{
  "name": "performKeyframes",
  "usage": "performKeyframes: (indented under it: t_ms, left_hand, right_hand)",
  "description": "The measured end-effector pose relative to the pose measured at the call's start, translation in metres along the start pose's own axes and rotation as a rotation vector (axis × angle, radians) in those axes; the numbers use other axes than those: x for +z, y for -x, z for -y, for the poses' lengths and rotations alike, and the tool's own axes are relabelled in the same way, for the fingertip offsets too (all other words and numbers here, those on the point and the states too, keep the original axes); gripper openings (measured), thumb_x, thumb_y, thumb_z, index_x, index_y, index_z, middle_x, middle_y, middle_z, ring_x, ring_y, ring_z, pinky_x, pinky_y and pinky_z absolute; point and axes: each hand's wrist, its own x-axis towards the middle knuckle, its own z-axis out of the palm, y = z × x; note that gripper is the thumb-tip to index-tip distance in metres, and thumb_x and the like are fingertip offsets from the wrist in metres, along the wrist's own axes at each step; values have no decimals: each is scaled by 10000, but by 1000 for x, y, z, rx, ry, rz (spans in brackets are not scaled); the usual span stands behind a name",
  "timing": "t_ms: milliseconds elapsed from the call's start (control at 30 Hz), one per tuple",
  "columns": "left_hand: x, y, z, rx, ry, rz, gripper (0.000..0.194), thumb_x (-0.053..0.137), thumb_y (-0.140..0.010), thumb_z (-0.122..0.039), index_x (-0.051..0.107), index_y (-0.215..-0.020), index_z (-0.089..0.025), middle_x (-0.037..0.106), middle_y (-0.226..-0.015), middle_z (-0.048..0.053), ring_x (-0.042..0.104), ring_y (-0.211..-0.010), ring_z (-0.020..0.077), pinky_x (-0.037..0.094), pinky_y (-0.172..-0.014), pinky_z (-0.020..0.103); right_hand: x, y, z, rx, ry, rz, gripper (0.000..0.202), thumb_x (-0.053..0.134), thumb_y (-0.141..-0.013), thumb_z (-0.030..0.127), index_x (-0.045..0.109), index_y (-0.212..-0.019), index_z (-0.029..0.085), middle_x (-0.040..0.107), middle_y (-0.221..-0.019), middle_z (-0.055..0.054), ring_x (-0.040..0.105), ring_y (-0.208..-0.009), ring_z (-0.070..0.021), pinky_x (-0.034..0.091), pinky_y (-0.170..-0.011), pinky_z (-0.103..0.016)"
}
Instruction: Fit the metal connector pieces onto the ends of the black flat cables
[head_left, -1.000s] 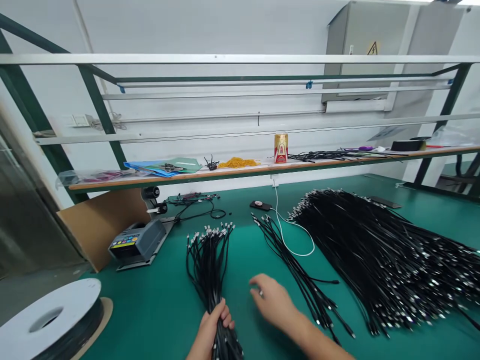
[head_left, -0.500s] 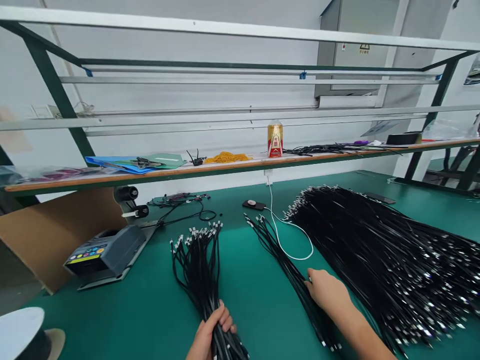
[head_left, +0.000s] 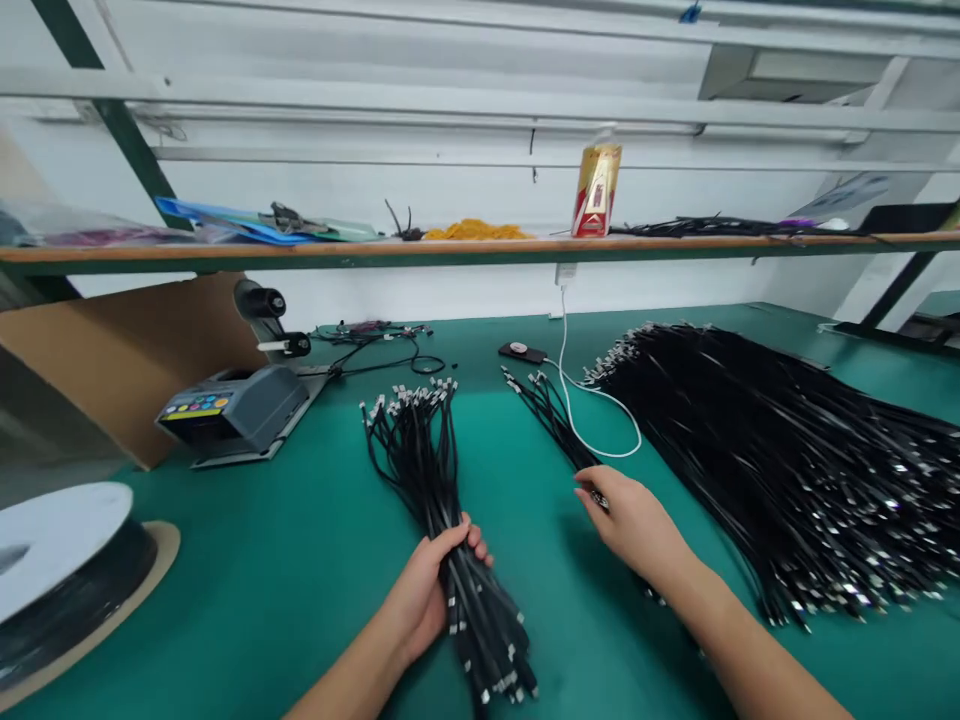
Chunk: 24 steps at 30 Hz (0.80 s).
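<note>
My left hand (head_left: 442, 575) is wrapped round the middle of a thick bundle of black cables (head_left: 420, 455). Silver-white connector ends fan out at the bundle's far end, and more tips hang toward me below my fist. Over a thinner bunch of black cables (head_left: 551, 415) on the right, my right hand (head_left: 634, 515) is curled with thumb and fingers round some cables. Small silver ends show between thumb and fingertips; the palm hides the rest. A large spread of black cables (head_left: 750, 440) lies farther right on the green table.
A grey tape dispenser machine (head_left: 236, 405) stands at left before a cardboard sheet (head_left: 135, 360). A spool (head_left: 67, 580) sits near left. A white cord (head_left: 600, 450) runs from a small black device (head_left: 523, 352). The shelf (head_left: 465, 250) overhead carries a red-gold can (head_left: 597, 190) and yellow ties (head_left: 476, 230).
My view has tilted down, so the shelf sits higher. My right hand has moved up along the thinner bunch, and silver ends now show in its fingers. My left hand keeps its bundle.
</note>
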Motion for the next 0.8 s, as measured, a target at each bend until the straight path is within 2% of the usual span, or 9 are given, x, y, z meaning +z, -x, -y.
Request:
performKeyframes:
  t_ms: [133,200,267,333,433,633,800]
  left_hand:
    - [-2,4,1,-40,-63,43,189,745,-778,-166,672,-951,-140,697,-840,67,703,-813,246,570,-816,409]
    - [-1,6,0,-31,-95,52,210,737,-766,-141,686,-970,-130,721,-892,92,710,-888,266,555,-883,430]
    - [1,7,-1,-3,-129,59,224,730,-743,-116,696,-964,-129,729,-943,101,702,-914,260,541,-914,424]
    - [3,8,-2,18,-169,62,243,734,-710,-103,702,-949,-132,727,-957,96,693,-882,242,538,-899,409]
    - [5,9,-1,26,-233,46,253,760,-681,-132,706,-927,-143,708,-871,69,678,-820,230,536,-836,387]
    - [3,11,6,88,-373,59,290,829,-666,-219,733,-928,-145,707,-866,62,645,-844,226,498,-804,327]
    - [2,9,9,122,-444,77,255,812,-677,-235,730,-902,-147,700,-837,53,633,-821,229,486,-770,325]
  right_hand:
    - [12,19,28,-256,-216,203,268,520,-973,361,665,-1169,250,717,-1136,-56,668,-970,-218,484,-835,-299]
    - [19,27,39,-322,-322,308,217,596,-942,356,699,-1113,271,741,-1053,-13,673,-909,-185,484,-794,-260]
    - [27,30,46,-331,-404,358,168,625,-925,334,715,-1049,264,748,-986,8,667,-861,-165,476,-757,-239]
    - [35,30,51,-306,-458,354,123,625,-918,300,709,-985,239,741,-950,8,649,-835,-158,459,-735,-236]
    - [44,29,55,-250,-509,319,70,640,-894,275,677,-902,215,710,-882,7,610,-791,-154,424,-706,-242]
    - [50,32,58,-199,-594,321,110,668,-851,290,600,-835,206,612,-764,38,512,-684,-125,362,-629,-230]
    - [52,30,56,-167,-666,326,124,526,-915,272,566,-825,197,591,-767,23,508,-693,-125,386,-642,-227]
